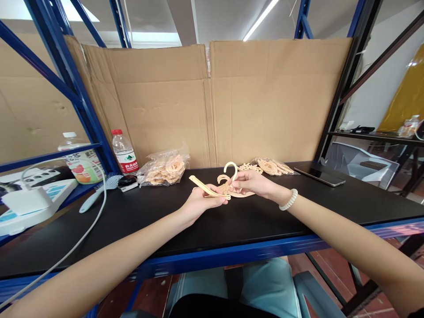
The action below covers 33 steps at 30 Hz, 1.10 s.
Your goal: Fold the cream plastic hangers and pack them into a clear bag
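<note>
I have the left hand [198,203] closed on a pale wooden strip [199,183], the right hand [254,183] pinching a curved hook [236,168] over the bench [245,232].

The hook [236,170] and the strip [200,184] look like smooth, matt wood; the bag [165,167] is glossy, crinkled clear plastic; the tabletop [251,227] is smooth and matt; the screen [278,101] is matt, creased cardboard; the beam [232,258] looks like painted metal; the bottle [122,144] is shiny clear plastic.
</note>
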### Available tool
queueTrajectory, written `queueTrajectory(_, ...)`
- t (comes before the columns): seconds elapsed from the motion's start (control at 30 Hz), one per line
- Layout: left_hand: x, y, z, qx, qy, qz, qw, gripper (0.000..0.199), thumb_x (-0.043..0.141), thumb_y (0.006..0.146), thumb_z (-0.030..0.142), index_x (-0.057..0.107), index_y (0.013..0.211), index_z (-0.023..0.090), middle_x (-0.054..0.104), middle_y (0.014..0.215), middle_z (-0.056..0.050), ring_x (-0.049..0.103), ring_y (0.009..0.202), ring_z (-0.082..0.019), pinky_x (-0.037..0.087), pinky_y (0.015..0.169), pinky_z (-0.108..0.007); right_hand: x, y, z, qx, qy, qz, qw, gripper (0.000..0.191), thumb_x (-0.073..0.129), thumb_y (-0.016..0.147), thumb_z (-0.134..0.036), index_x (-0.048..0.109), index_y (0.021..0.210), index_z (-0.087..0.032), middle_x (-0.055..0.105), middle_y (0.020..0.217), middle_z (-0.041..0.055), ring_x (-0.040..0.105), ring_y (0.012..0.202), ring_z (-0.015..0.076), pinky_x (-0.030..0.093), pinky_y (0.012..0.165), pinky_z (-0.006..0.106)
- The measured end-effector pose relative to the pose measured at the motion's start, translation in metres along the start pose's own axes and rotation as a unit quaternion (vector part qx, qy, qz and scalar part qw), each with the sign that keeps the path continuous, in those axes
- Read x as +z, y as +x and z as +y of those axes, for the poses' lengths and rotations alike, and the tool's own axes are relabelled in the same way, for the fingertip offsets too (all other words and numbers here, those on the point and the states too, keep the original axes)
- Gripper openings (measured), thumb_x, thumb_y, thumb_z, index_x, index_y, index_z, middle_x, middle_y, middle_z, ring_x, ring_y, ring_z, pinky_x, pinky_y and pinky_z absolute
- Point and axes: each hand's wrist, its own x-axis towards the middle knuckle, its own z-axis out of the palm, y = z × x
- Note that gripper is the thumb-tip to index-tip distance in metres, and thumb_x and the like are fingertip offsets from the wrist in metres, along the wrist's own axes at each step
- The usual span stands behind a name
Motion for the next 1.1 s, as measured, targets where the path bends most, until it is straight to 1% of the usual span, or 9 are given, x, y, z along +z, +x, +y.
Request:
queueTrajectory(0.1,0.000,-0.001,-0.002,0.016,0.021,0.003,1.000,0.033,0.088,0.061,0.028,0.065,0.080,0.014,0.075,0.085,-0.011,0.072,0.087,-0.023,0.054,0.082,-0.033,0.007,-0.006,-0.002,0.006,0.001,-0.008,1.000,0.033,0.081,0.070,-0.041,0.067,0.086,-0.015,0.069,0.078,0.0024,0.060,0.067,0.0107,0.045,0.058,0.022)
queueTrajectory(0.23,-0.001,-0.003,-0.002,0.039,0.029,0.014,0.999,0.031,0.088,0.063,0.029,0.062,0.075,0.015,0.075,0.087,-0.011,0.072,0.085,-0.023,0.054,0.081,-0.035,0.014,-0.009,-0.004,-0.002,-0.022,-0.016,1.000,0.032,0.080,0.071,-0.040,0.067,0.086,-0.015,0.071,0.086,0.0060,0.066,0.082,0.0155,0.049,0.058,0.021)
queueTrajectory(0.37,-0.002,-0.003,-0.002,0.068,0.052,0.034,0.996,0.031,0.088,0.062,0.029,0.062,0.072,0.015,0.074,0.081,-0.008,0.071,0.082,-0.023,0.053,0.082,-0.037,0.018,-0.011,-0.005,0.010,-0.007,-0.031,0.999,0.029,0.077,0.075,-0.039,0.068,0.089,-0.015,0.071,0.091,0.0068,0.067,0.087,0.0158,0.053,0.061,0.019)
queueTrajectory(0.5,-0.001,-0.002,-0.002,0.078,0.065,0.039,0.994,0.030,0.087,0.061,0.029,0.063,0.072,0.015,0.073,0.078,-0.006,0.069,0.080,-0.021,0.052,0.078,-0.034,0.020,-0.012,-0.007,0.035,0.027,-0.045,0.998,0.029,0.079,0.075,-0.039,0.069,0.088,-0.015,0.072,0.091,0.0069,0.069,0.085,0.0147,0.055,0.062,0.018)
queueTrajectory(0.63,0.001,-0.004,-0.001,0.084,0.083,0.043,0.992,0.031,0.087,0.061,0.030,0.063,0.073,0.014,0.071,0.076,-0.005,0.067,0.078,-0.019,0.051,0.074,-0.030,0.021,-0.013,-0.008,0.063,0.058,-0.058,0.995,0.028,0.081,0.072,-0.034,0.069,0.088,-0.014,0.073,0.093,0.0077,0.071,0.087,0.0163,0.056,0.064,0.019)
queueTrajectory(0.73,0.001,-0.004,-0.001,0.103,0.106,0.051,0.988,0.030,0.087,0.063,0.030,0.063,0.071,0.015,0.069,0.073,-0.002,0.065,0.072,-0.017,0.049,0.068,-0.027,0.020,-0.013,-0.008,0.073,0.076,-0.059,0.993,0.026,0.082,0.071,-0.031,0.069,0.086,-0.014,0.074,0.091,0.0072,0.071,0.086,0.0165,0.057,0.066,0.020)
queueTrajectory(0.8,0.001,-0.004,-0.001,0.116,0.110,0.048,0.986,0.030,0.086,0.063,0.031,0.062,0.071,0.015,0.068,0.073,-0.002,0.064,0.071,-0.016,0.048,0.067,-0.026,0.020,-0.013,-0.008,0.076,0.084,-0.057,0.992,0.025,0.083,0.071,-0.030,0.069,0.084,-0.014,0.074,0.089,0.0070,0.072,0.085,0.0160,0.057,0.067,0.020)
queueTrajectory(0.97,0.001,-0.004,-0.001,0.128,0.110,0.039,0.985,0.031,0.085,0.065,0.034,0.062,0.072,0.015,0.070,0.076,-0.004,0.066,0.075,-0.018,0.050,0.069,-0.029,0.020,-0.012,-0.008,0.074,0.092,-0.057,0.991,0.028,0.083,0.069,-0.028,0.070,0.088,-0.013,0.074,0.089,0.0070,0.071,0.082,0.0148,0.058,0.072,0.022)
queueTrajectory(1.1,0.000,-0.004,0.000,0.133,0.108,0.033,0.985,0.031,0.085,0.065,0.034,0.062,0.073,0.016,0.070,0.077,-0.004,0.068,0.077,-0.021,0.053,0.072,-0.031,0.019,-0.011,-0.005,0.068,0.102,-0.063,0.990,0.028,0.084,0.068,-0.027,0.071,0.087,-0.011,0.075,0.086,0.0077,0.071,0.082,0.0151,0.058,0.077,0.024)
